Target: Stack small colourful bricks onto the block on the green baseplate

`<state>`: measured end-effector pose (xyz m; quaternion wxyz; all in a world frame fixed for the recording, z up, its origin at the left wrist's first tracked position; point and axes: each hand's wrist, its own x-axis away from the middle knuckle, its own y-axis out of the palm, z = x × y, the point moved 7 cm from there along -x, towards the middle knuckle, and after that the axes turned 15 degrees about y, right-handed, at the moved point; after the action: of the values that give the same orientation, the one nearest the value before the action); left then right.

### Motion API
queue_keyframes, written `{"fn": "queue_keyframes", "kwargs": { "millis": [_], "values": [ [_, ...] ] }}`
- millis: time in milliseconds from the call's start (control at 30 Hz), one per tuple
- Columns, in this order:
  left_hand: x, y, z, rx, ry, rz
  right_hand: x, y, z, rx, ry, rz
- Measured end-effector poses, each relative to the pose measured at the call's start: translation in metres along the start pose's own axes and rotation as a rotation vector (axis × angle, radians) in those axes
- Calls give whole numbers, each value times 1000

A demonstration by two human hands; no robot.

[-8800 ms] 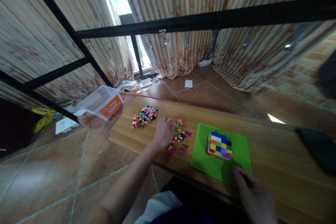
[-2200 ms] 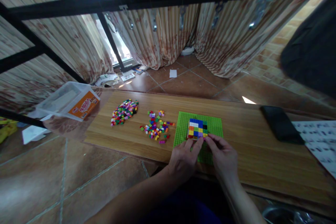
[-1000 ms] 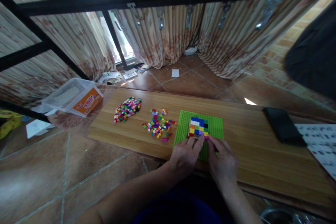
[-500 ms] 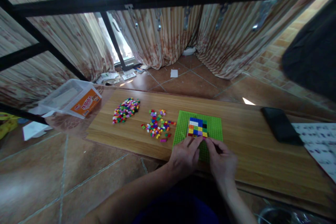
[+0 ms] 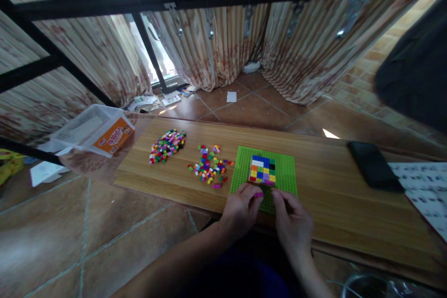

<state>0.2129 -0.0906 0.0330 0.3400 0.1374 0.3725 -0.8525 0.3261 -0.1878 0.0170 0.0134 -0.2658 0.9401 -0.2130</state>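
Observation:
A green studded baseplate (image 5: 287, 175) lies on the wooden table, carrying a compact block of small coloured bricks (image 5: 262, 168). Along the block's near edge sits a magenta brick (image 5: 268, 182). My left hand (image 5: 240, 210) is over the plate's near left part, with another magenta brick (image 5: 258, 194) pinched between thumb and fingers. Close to the near right side of the block is my right hand (image 5: 294, 219); its thumb and forefinger are a little apart and I see nothing between them. Both hands cover some of the plate's near edge.
Loose bricks (image 5: 209, 165) lie scattered left of the plate, and a denser brick pile (image 5: 168, 145) is beyond them. A clear plastic box (image 5: 94, 128) with an orange label is at the far left. On the right are a black phone (image 5: 374, 166) and a written sheet (image 5: 424, 191).
Both hands have drawn back toward me from the block's near edge and moved apart. A magenta brick now shows at that edge, and another is visible in my left fingers.

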Motion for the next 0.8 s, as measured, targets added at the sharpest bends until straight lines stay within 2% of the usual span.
{"fn": "queue_keyframes", "kwargs": {
  "millis": [67,167,333,533,667,800],
  "values": [
    [-4,-11,4,-64,55,37,-6,-6,-4,30,-47,81],
    [-9,-20,8,-164,137,42,-10,-6,-17,153,-209,134],
    [-10,-15,1,-266,159,-50,-4,5,-27,378,-463,183],
    [-7,-11,-4,-300,173,-37,0,8,-27,601,-655,259],
    [-7,-11,-4,-275,186,-22,1,9,-29,695,-741,241],
    [-6,-11,-5,-257,191,-29,-1,9,-30,702,-732,194]
  ]
}}
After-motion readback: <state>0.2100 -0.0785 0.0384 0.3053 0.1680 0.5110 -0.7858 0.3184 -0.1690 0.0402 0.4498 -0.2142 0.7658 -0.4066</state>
